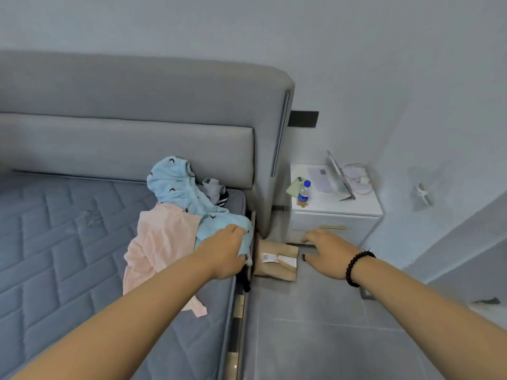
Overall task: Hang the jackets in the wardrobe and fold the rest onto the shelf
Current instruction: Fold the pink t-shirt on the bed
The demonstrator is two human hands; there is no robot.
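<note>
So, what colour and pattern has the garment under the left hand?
Light blue garment with small dark marks, seen in the head view; the left hand rests on it.

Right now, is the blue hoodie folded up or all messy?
Messy. The blue hoodie lies crumpled on the mattress, draped over a pink garment.

Both bare arms reach forward. The left hand (223,253) is palm down, its fingers curled in a grip. The right hand (327,253) hovers palm down, fingers loosely spread, a bead bracelet (356,266) on its wrist.
</note>
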